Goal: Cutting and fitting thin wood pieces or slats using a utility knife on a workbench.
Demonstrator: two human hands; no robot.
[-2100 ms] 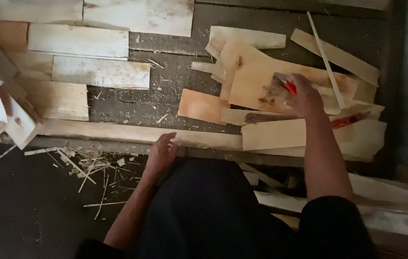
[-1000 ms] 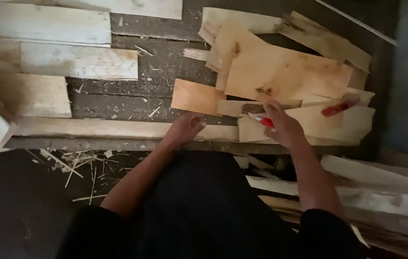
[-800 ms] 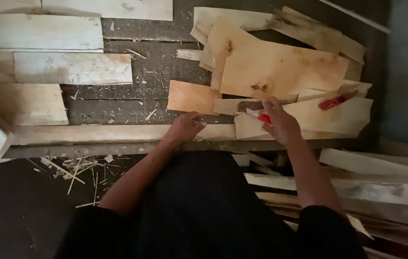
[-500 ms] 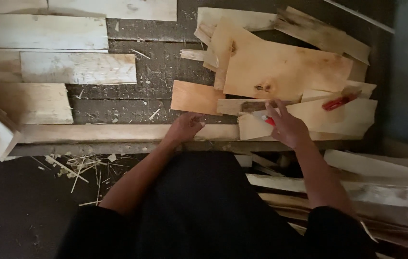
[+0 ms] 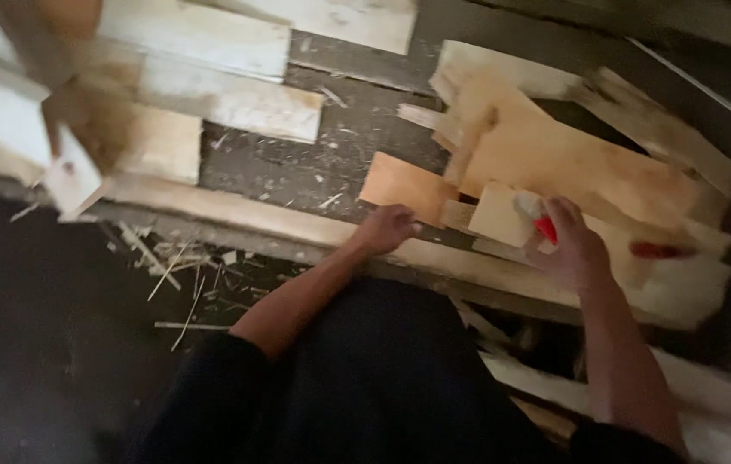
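Observation:
My left hand (image 5: 387, 228) rests with curled fingers on a long pale wooden beam (image 5: 236, 216), touching the near corner of a small orange-brown plywood piece (image 5: 400, 185). My right hand (image 5: 573, 251) grips a red-handled tool (image 5: 544, 227) whose pale tip points up and left. The tool lies against a small square pale wood offcut (image 5: 498, 215), which sits on a heap of thin plywood sheets (image 5: 571, 159). The view is blurred, so the tool's blade is unclear.
Pale boards (image 5: 211, 94) lie side by side at the upper left over a dark slatted floor (image 5: 314, 163). Another red object (image 5: 663, 251) lies on the sheets right of my right hand. Splinters and shavings (image 5: 180, 271) litter the ground below the beam. More planks (image 5: 726, 404) lie at lower right.
The view has swung and moved closer. My right hand has shifted slightly left with the red tool, now against the small square offcut. My left hand stays on the beam.

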